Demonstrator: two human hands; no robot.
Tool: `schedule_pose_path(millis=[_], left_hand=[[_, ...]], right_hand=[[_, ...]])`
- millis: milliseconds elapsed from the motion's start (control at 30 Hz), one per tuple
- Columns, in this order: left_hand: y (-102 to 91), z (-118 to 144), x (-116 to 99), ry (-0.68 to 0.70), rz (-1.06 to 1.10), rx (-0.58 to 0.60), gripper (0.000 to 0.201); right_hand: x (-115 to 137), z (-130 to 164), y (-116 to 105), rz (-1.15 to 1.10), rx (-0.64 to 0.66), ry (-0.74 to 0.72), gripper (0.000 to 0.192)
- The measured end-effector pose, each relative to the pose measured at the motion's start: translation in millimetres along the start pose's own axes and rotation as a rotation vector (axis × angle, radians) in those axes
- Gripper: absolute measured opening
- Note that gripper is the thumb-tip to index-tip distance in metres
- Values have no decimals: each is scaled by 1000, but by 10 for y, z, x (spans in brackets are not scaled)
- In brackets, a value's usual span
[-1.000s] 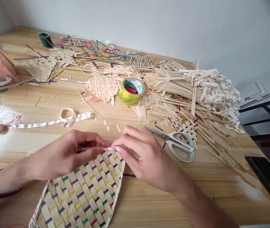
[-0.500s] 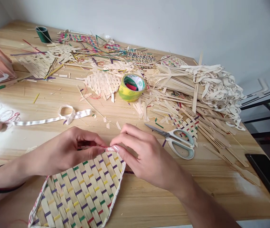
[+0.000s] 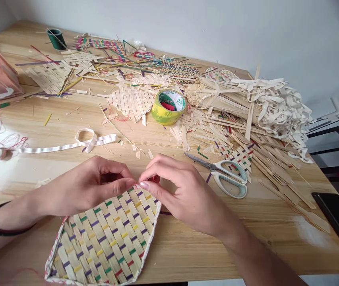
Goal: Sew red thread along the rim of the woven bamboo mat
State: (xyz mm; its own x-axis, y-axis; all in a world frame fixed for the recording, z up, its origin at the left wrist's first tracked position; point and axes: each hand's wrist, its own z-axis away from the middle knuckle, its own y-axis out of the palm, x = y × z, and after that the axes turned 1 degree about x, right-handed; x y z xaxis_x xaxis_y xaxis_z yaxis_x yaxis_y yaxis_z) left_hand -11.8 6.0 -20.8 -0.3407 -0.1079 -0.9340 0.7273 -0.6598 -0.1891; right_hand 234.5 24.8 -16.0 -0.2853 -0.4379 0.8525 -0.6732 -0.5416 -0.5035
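the woven mat (image 3: 106,238) lies flat at the near edge of the worktop (image 3: 187,246), one corner pointing away from the person, pale strips crossed with purple, yellow, green and red ones. the left hand (image 3: 88,186) rests on the mat's far left edge, thumb and forefinger closed on the white-and-red edging right at the far corner. the right hand (image 3: 181,190) meets it from the other side, its fingers (image 3: 145,184) pinched narrow on the same bit of edging, with something small and red just behind them; what it is cannot be made out.

the step in hand looks like binding the rim at that corner, folding or tucking the trim over the strip ends. the next move calls for a steady pinch from the left while the right works the trim tight round the point, without letting the weave spring loose.

scissors (image 3: 225,176) lie just beside the right hand, blades pointing left. a roll of yellow tape (image 3: 168,106) stands further back, a white ribbon (image 3: 76,143) lies to the left, and a heap of loose strips (image 3: 246,119) covers the far right.
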Motion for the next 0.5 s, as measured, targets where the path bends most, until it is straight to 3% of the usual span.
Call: schedule_pose_path(millis=[133,500], left_hand=[[9,19,-1,-49,16,-22,51],[37,20,-42,-41,11,-57,31]], right_hand=[[-14,-7,12,-6,7,17,13],[-9,-12,7,-2,16,22,13]])
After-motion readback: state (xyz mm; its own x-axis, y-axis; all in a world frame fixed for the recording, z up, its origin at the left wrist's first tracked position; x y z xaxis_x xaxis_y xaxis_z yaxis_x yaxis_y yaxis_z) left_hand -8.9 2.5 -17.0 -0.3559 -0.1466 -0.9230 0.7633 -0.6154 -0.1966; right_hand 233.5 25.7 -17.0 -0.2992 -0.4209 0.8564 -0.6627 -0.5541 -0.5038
